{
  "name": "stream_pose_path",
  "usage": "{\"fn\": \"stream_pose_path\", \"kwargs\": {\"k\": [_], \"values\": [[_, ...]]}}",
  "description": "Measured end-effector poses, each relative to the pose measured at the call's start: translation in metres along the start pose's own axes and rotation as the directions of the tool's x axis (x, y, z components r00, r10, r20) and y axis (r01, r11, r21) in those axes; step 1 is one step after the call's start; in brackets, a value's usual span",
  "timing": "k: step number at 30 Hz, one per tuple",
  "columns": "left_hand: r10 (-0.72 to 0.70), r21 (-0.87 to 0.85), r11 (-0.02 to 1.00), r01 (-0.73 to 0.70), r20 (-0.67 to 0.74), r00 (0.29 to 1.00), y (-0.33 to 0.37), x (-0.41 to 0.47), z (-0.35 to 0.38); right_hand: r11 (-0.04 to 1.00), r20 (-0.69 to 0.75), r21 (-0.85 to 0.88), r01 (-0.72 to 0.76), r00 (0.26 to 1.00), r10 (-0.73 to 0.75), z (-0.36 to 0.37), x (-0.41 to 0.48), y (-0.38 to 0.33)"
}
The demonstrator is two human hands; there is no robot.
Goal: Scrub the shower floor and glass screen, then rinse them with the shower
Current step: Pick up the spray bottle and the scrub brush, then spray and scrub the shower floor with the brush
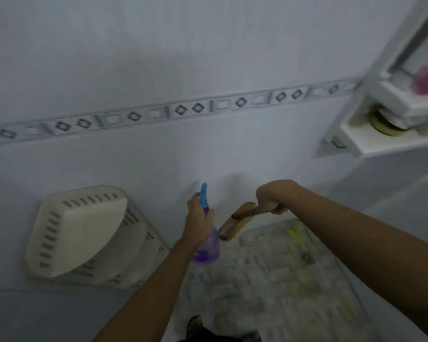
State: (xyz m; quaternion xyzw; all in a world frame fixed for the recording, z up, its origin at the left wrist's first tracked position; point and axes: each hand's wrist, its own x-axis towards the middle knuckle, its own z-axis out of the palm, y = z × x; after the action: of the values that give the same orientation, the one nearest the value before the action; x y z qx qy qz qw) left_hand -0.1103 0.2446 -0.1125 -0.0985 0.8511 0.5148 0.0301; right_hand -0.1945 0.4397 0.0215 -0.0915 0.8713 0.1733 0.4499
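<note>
My left hand grips a purple spray bottle with a blue trigger head, held upright near the middle of the view. Just to its right, my right hand is closed around the handle of a wooden scrub brush, whose bristles point down toward the floor. The brush head almost touches the bottle. Below both lies the mottled tiled shower floor, with yellowish patches on it. No glass screen is recognisable in the blurred frame.
A cream vented corner basket is fixed to the white tiled wall at the lower left. White shelves holding a yellow-lidded item and something pink stand at the upper right. My sandalled foot shows at the bottom.
</note>
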Motion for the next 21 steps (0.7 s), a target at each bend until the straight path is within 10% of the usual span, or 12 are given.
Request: {"fn": "stream_pose_path", "kwargs": {"k": [7, 11, 21], "values": [[0.038, 0.097, 0.993, -0.072, 0.318, 0.947, 0.03, -0.006, 0.147, 0.81, 0.02, 0.581, -0.082, 0.996, 0.087, 0.161, 0.014, 0.131], [0.023, 0.15, 0.984, -0.091, 0.405, 0.914, 0.024, -0.007, 0.215, 0.38, 0.196, 0.901, -0.209, 0.978, 0.073, 0.238, 0.03, 0.159], [-0.119, 0.332, 0.941, -0.068, 0.512, 0.851, -0.1, 0.043, 0.363, -0.055, 0.348, 0.937, -0.344, 0.932, 0.105, 0.433, 0.22, 0.132]]}}
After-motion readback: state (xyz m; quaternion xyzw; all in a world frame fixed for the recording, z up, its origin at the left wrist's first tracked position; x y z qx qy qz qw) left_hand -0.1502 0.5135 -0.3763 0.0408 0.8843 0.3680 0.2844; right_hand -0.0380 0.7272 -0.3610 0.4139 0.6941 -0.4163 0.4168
